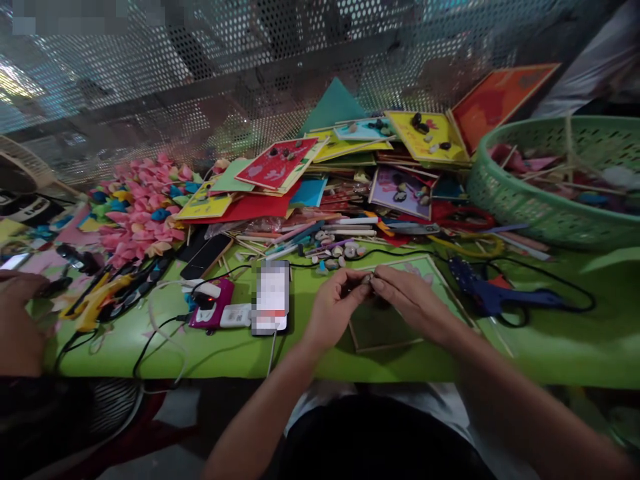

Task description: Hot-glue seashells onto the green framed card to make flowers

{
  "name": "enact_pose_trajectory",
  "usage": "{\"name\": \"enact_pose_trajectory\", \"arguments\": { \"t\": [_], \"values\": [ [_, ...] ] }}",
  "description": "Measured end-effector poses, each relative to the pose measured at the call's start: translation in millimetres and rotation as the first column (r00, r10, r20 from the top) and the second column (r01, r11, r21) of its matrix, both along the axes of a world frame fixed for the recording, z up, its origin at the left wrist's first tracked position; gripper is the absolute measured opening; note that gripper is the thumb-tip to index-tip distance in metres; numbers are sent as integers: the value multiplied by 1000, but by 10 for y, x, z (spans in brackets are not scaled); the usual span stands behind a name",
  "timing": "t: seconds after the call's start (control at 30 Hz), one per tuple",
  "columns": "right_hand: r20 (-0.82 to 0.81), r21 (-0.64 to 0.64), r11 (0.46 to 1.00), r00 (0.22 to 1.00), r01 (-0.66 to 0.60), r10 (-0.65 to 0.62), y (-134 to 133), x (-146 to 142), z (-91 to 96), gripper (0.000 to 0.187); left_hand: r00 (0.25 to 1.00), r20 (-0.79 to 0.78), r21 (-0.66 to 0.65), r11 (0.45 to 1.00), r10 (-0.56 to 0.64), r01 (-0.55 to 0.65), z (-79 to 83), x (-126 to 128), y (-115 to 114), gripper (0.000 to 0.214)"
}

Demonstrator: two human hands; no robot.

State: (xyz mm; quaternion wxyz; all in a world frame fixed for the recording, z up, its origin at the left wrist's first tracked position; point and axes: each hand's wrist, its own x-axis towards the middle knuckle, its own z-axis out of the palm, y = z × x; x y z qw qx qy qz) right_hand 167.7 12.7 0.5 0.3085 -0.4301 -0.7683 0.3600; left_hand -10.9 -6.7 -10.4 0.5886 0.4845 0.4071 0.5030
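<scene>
My left hand (336, 303) and my right hand (406, 297) meet above a green framed card (400, 320) on the green table (230, 350). Both hands are closed in a pinch, fingertips touching, around a small object that I cannot make out. A cluster of small pebbles (336, 252) lies just beyond my hands. A phone (271, 298) lies flat left of my left hand, with a cable running off the table's front edge.
A blue glue gun (493, 297) lies right of the card. A green basket (550, 183) stands at the right. Coloured cards (280, 163) are piled at the back, pink paper flowers (143, 207) at left. Another person's hand (17, 320) rests at far left.
</scene>
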Motion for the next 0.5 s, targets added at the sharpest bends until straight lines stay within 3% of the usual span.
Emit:
{"name": "enact_pose_trajectory", "arguments": {
  "t": [0.3, 0.5],
  "values": [
    [-95, -76, 997, 995, -13, 6, -17, -20, 16, 39, 988, 156, -139, 990, 12, 10, -16, 10, 33, 40],
    [-81, -110, 993, 996, -36, 27, -32, -25, 30, 40, 996, 89, -76, 997, 7, 0, 41, 23, 4, 38]
  ]
}}
